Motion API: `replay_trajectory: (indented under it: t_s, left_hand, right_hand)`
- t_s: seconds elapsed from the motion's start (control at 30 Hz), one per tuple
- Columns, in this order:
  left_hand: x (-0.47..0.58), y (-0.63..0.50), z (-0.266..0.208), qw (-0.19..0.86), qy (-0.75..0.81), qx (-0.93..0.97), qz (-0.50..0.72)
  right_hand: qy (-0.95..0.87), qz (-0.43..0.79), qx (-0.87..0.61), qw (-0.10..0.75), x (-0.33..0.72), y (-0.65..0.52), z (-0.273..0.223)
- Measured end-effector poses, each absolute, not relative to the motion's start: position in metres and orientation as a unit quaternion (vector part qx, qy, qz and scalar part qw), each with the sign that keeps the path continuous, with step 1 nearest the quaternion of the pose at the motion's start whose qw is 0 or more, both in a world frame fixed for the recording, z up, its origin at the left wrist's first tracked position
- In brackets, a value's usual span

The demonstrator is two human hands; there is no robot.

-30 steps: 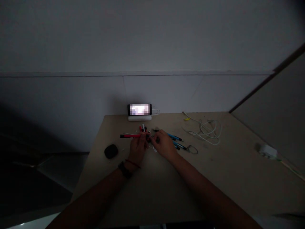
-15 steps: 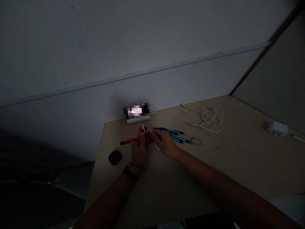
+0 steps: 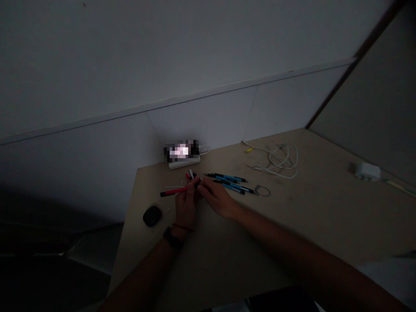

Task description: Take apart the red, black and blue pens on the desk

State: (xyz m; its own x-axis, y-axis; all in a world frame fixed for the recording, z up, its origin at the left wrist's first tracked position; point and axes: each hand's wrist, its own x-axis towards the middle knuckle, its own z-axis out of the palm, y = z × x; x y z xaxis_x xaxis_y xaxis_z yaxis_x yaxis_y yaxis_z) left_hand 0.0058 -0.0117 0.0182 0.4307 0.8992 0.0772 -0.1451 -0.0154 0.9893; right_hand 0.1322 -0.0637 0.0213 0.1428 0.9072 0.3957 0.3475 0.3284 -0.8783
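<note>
Left hand point(image 3: 185, 204) pinches the red pen point(image 3: 175, 191) in front of the phone point(image 3: 181, 151), probably steadying it for the right hand point(image 3: 218, 199), fingers bunched at the pen's dark end (can't tell if gripping anything). Blue pens point(image 3: 229, 177) lie front-right of the phone, seemingly kept within reach; phone's propped upright, likely for viewing.

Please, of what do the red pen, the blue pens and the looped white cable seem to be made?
Red pen: probably plastic, evenly coloured; the dim light leaves its finish unclear.
Blue pens: likely plastic, perhaps smooth, judging by solid blue sections beside black parts.
White cable: plastic or rubber sheath, seemingly matt; it bends in loops without bright glints.
</note>
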Motion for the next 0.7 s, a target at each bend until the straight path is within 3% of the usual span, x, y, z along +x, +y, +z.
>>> replay_trajectory:
  t_s: [0.7]
  left_hand:
    - [0.0063, -0.0105, 0.0153, 0.598, 0.339, 0.609, 0.396]
  right_hand:
    - [-0.524, 0.36, -0.482, 0.603, 0.1289, -0.0615, 0.0216]
